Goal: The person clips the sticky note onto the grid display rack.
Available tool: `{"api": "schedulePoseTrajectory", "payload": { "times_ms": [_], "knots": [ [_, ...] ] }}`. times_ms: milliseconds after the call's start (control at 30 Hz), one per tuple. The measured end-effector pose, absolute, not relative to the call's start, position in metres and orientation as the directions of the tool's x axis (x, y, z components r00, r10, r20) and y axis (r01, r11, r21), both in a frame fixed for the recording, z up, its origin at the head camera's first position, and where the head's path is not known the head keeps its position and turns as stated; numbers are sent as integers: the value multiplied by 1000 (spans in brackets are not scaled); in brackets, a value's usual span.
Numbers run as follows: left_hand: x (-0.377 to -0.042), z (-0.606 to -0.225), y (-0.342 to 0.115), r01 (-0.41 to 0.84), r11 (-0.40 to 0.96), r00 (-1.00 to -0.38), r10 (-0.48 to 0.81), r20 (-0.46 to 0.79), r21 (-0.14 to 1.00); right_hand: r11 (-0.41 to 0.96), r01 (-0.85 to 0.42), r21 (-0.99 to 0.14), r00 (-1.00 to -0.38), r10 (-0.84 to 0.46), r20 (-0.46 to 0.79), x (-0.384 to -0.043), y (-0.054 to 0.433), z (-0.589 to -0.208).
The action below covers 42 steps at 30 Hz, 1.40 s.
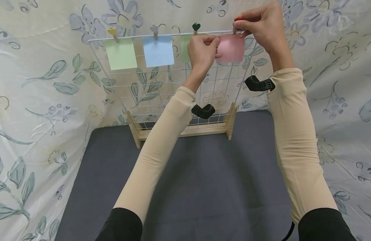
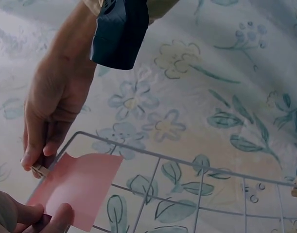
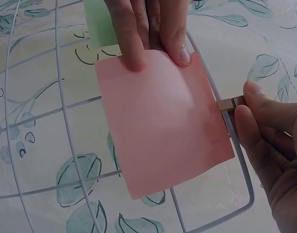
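A pink paper note [image 1: 232,49] lies against the top right of a white wire grid [image 1: 179,74]. My left hand [image 1: 201,50] pinches the note's left side between thumb and fingers. With thumb and fingers, my right hand [image 1: 262,26] grips a small wooden clothespin [image 3: 229,104] at the grid's top bar, by the note's upper edge. A bit of red shows between those fingers in the head view. In the right wrist view the note [image 3: 163,131] bulges slightly under the left fingers. Part of a green note [image 1: 185,48] is hidden behind my left hand.
Left along the top bar hang a green note [image 1: 120,54] under a yellow heart clothespin [image 1: 112,32] and a blue note [image 1: 158,52] under a pale heart clothespin [image 1: 154,29]. A dark green heart clothespin [image 1: 196,27] holds the partly hidden note. The grid's wooden base [image 1: 203,130] stands on a grey table [image 1: 203,187].
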State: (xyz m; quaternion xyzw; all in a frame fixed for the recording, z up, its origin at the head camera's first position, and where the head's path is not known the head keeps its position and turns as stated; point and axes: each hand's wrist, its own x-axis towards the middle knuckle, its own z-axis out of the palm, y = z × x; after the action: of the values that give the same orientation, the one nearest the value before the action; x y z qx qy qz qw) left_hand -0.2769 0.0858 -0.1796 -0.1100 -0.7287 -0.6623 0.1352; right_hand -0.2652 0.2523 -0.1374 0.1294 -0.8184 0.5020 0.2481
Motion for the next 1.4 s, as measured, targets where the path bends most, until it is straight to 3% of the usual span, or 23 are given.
{"api": "schedulePoseTrajectory", "payload": {
  "times_ms": [233,567,1100,1400],
  "knots": [
    [-275,-180,86,345,107,-937,-26,349,933,404,-476,-781,-844,38,534,-266,254,-140],
    [-275,-180,88,370,85,-927,-23,374,925,571,-437,-695,-844,6,536,-265,252,-137],
    [-274,-186,87,379,85,-924,-29,382,922,490,-486,-723,-820,29,571,-262,252,-147],
    [-268,-202,81,375,-15,-926,33,375,927,342,-543,-767,-758,193,623,-245,256,-166]
  ]
}}
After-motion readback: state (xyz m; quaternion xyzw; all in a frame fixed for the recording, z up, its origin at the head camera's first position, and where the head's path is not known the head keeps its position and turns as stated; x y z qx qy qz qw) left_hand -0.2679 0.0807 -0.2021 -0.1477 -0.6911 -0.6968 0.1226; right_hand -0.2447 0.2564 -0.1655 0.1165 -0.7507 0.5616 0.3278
